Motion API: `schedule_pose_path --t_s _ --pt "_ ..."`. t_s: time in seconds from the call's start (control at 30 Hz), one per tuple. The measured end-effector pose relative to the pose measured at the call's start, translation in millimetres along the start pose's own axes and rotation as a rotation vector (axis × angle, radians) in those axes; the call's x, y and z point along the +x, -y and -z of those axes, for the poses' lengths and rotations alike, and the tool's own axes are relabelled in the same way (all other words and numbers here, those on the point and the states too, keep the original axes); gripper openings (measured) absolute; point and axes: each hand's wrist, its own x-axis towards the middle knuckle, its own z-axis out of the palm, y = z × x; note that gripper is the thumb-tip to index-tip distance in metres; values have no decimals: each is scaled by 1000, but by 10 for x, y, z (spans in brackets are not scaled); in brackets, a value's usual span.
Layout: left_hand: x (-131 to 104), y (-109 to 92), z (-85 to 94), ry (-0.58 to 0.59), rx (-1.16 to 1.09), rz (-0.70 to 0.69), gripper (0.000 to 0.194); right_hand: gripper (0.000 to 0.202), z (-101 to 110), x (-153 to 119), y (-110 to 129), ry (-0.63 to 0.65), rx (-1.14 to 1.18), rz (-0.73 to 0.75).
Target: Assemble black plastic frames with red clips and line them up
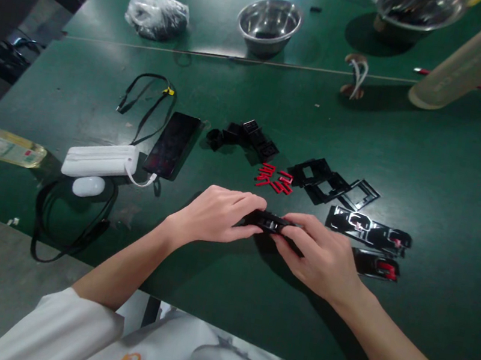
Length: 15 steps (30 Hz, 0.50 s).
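Near the front edge of the table (213, 291), your left hand (216, 216) and right hand (323, 251) gripped one black part (270, 224), with red pieces (265, 170) lying just beyond.

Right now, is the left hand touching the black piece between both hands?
Touching. The head view shows the left hand pinching one end of the black piece between thumb and fingers.

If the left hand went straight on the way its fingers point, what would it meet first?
Probably the bare right hand, at the other end of the slim black plastic part both hands hold, though depth is hard to judge.
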Motion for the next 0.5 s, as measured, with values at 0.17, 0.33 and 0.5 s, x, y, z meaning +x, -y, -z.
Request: schedule_pose_path --t_s 0.17,0.33,0.5 --pt "3 1 2 21 -9 -79 22 13 4 30 13 35 -67 42" --pt "3 6 17 -33 27 -146 22 11 6 23 1 51 -64 51" --pt "-8 12 36 -38 84 -192 25 7 35 21 -22 87 -55 53"
